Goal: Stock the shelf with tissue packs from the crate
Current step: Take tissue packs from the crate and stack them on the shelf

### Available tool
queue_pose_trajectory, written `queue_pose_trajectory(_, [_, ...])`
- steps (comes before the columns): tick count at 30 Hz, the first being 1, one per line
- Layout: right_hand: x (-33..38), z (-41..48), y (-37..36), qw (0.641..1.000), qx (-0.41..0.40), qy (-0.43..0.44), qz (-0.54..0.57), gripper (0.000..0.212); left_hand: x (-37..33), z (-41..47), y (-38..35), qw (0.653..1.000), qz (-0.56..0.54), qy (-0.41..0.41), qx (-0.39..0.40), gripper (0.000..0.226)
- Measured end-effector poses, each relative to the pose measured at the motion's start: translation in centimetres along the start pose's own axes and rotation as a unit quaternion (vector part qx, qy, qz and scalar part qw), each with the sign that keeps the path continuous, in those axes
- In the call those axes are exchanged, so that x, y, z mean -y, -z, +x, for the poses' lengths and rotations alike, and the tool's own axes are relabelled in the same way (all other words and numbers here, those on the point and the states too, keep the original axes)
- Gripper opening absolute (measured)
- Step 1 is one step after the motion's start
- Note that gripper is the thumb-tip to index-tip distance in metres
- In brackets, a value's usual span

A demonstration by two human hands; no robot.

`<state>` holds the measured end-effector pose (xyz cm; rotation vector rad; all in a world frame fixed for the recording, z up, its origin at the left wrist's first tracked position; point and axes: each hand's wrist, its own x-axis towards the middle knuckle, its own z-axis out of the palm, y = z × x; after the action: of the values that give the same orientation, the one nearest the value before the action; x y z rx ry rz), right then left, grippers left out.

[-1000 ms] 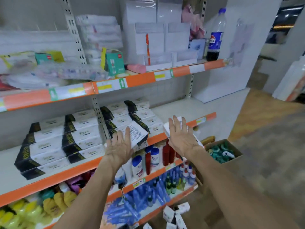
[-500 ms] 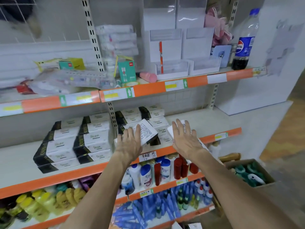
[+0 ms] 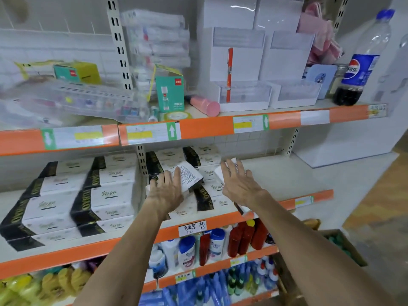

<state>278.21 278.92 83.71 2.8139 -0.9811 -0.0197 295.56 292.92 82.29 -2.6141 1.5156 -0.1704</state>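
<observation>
The middle shelf (image 3: 287, 180) is the biggest thing here. Its left part is full of stacked packs (image 3: 106, 195), black and white, piled in rows. Its right part is bare. The step in hand looks like setting two more tissue packs down by the last pile. The crate they come from does not show. Only a cardboard box (image 3: 344, 244) with green things in it stands low on the right.

The tilted pack (image 3: 191, 176) is under the left hand (image 3: 167, 192). It leans with one corner up on the packs at the front of the shelf. Its side with small print faces up. The white pack (image 3: 231, 161) is under the right hand (image 3: 239, 184). It sticks out past the fingertips at the back, and its near end reaches over the shelf's orange front edge.

Next, I think both packs need a push back and a little turn, so they lie flat and line up with the piles. The tilted one might slip if it were let go like this.

The left grip is wide apart, with fingers (image 3: 165, 177) straight and spread, lying flat on top of its pack. The right grip is the same, fingers straight and apart, pressing on its pack. Neither grip curls round anything that I can see.
</observation>
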Motion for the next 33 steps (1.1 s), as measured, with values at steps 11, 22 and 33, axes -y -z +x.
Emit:
queue_pose_trajectory(11, [0.9, 5.0, -1.7, 0.997, 0.038, 0.055, 0.044, 0.075, 1.8, 1.8, -1.7, 0.997, -0.004, 0.044, 0.068, 0.071])
queue_pose_trajectory(22, [-1.2, 7.3, -4.0, 0.984, 0.045, 0.144, 0.096, 0.074, 1.9, 3.5, -3.3, 0.989, -0.041, 0.065, 0.126, 0.078])
queue_pose_trajectory(33, [-1.5, 8.9, -5.5, 0.996, 0.056, 0.051, 0.052, 0.081, 1.7, 4.0, -3.5, 0.99, -0.037, 0.075, 0.112, 0.087])
